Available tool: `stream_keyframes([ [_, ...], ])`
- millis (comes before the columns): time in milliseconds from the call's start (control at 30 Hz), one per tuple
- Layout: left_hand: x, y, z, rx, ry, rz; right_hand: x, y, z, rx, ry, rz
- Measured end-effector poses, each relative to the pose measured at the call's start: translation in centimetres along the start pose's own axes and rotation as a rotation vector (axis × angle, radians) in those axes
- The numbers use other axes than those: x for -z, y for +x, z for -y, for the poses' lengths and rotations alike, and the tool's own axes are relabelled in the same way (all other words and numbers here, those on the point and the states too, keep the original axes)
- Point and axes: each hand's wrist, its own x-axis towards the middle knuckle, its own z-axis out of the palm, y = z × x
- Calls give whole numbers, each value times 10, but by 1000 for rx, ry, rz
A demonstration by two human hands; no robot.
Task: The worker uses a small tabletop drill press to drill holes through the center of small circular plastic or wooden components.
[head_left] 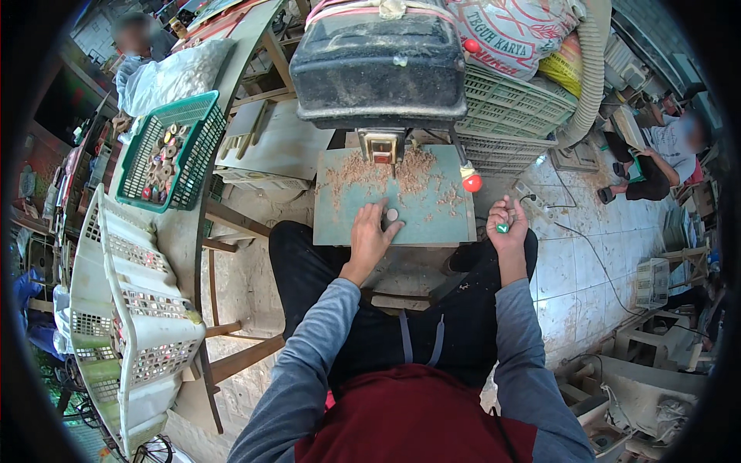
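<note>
My left hand [370, 241] rests on the green board [432, 228] of a drill press. Its thumb and forefinger curve round a small pale round disc [393, 214], which sits just in front of the drill bit. Palm up, my right hand [507, 228] is beside the board's right edge above my knee. In its curled fingers lies a small green piece [502, 228] with a white mark. Above the board hangs the drill press's dark, dusty head [378, 73]. A red-knobbed feed lever [472, 182] hangs down at its right.
Brown shavings [355, 176] cover the board's far half. On the left table stand a green basket [193, 147] of small round pieces and a cream basket [158, 336]. Crates [509, 116], a sack [517, 35] and a hose [590, 85] are behind right. Another person [664, 158] sits far right.
</note>
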Motion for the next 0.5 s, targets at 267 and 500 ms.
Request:
stream_keyframes([
  [267, 0, 5, 17, -131, 56, 20, -3, -1, 0, -26, -106, 4],
  [500, -5, 34, 30, 73, 21, 64, -11, -7, -7, 59, -239, -47],
])
